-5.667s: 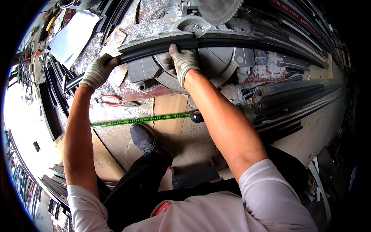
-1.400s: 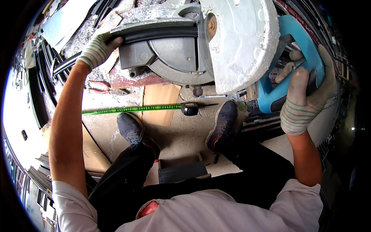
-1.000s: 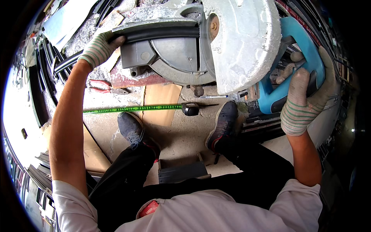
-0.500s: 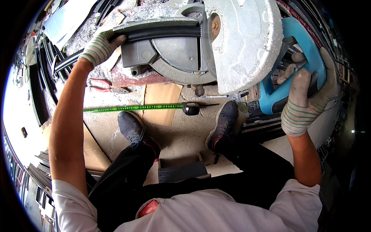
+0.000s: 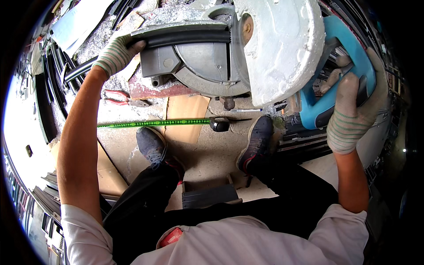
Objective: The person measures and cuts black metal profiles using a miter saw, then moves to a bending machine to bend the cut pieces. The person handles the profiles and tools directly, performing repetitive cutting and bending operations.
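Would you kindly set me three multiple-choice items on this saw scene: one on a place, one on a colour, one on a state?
1. Where does the tape measure lie?
A. on the floor before the shoes
B. on the saw table
C. in the left hand

2. What colour is the saw handle?
A. red
B. blue
C. yellow

3. What is the right hand doing?
A. hanging free
B. resting on a knee
C. gripping the saw handle

Answers: 1 A, it stretches across the floor ahead of both shoes; 2 B, the grip is plainly blue; 3 C, the gloved fingers wrap it.

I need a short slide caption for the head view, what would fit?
Gloved left hand presses a dark strip on the saw table; right hand grips the blue handle.
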`<state>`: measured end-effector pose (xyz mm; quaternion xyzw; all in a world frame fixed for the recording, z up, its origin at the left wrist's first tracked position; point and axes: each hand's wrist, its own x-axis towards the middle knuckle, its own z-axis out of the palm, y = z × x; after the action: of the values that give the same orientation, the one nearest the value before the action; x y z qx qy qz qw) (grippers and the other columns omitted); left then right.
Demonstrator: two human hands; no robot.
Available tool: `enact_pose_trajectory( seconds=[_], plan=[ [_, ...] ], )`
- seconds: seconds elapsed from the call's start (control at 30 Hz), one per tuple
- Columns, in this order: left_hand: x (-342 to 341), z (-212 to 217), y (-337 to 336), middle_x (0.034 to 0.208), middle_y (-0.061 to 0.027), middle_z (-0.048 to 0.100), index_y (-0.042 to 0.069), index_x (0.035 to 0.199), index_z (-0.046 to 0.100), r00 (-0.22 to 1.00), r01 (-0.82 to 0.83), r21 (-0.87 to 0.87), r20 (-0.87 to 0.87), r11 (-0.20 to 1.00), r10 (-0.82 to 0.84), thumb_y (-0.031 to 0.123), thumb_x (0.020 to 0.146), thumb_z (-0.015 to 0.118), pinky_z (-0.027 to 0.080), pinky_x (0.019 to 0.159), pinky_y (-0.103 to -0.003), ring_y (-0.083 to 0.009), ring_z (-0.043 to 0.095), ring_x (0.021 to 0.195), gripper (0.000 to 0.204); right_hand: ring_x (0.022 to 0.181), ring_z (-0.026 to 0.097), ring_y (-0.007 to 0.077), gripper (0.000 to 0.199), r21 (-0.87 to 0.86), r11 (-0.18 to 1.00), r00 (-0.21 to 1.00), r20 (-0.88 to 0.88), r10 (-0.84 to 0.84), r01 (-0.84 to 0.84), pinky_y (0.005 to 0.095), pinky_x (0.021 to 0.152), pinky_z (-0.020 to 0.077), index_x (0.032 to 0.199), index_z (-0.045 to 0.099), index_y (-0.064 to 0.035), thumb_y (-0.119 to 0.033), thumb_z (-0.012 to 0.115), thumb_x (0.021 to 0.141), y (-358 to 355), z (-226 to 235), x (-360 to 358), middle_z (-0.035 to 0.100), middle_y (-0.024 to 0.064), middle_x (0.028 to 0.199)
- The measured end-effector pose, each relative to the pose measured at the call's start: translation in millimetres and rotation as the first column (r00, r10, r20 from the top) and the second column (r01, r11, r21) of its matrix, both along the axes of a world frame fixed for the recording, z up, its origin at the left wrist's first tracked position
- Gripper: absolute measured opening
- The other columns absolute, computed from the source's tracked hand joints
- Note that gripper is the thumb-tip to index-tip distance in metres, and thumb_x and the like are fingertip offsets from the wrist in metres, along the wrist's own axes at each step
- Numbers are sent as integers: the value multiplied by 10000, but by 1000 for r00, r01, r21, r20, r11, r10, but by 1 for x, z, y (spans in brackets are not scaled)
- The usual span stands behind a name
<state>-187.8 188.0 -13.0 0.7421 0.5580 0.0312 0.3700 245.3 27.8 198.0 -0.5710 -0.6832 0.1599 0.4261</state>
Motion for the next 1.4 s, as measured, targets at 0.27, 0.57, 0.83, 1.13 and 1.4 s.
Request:
enact_pose_trajectory(
  seconds=[0.27, 0.57, 0.83, 1.13, 1.4],
  plan=[
    [1, 2, 1, 996, -173, 778, -28, 1205, 729, 998, 0, -14, -55, 1000, -1, 398, 1005, 701, 565, 895, -388, -238, 727, 888, 471, 1032, 683, 160, 612, 45, 995, 925, 366, -102, 92, 344, 956, 610, 1466, 496, -53, -408, 683, 1004, 6, 16, 13, 639, 104, 1192],
    [-1, -1, 2, 1020, -191, 774, -46, 1215, 714, 999, 4, -14, -54, 1000, -5, 388, 1018, 687, 553, 901, -378, -217, 705, 902, 477, 1050, 673, 162, 625, 28, 996, 944, 317, -88, 83, 358, 1003, 588, 1475, 472, -54, -400, 687, 1003, 3, 13, 14, 641, 99, 1191],
    [0, -2, 0, 977, -172, 773, -44, 1185, 728, 1000, -5, 2, -12, 1000, 5, 397, 1005, 703, 563, 874, -382, -225, 712, 869, 477, 821, 692, 167, 582, -68, 994, 994, -77, 82, -87, 329, 769, 641, 1478, 425, -18, -259, 678, 1012, 2, 3, 20, 676, 131, 1084],
    [0, -1, 0, 975, -165, 774, -38, 1190, 729, 999, -9, -5, -34, 1000, 9, 386, 1004, 709, 564, 873, -381, -218, 712, 871, 464, 722, 674, 153, 556, -59, 993, 961, -264, 87, -107, 321, 647, 638, 1458, 452, -7, -124, 712, 981, 1, -4, 11, 703, 138, 1055],
    [4, 5, -1, 1016, -179, 775, -46, 1219, 718, 999, -5, -19, -35, 1000, 4, 388, 1007, 704, 562, 917, -380, -228, 719, 915, 483, 732, 671, 139, 593, -33, 996, 963, -259, 74, -86, 319, 664, 638, 1471, 437, -19, -135, 736, 972, -1, -6, 5, 699, 118, 1055]
  ],
)
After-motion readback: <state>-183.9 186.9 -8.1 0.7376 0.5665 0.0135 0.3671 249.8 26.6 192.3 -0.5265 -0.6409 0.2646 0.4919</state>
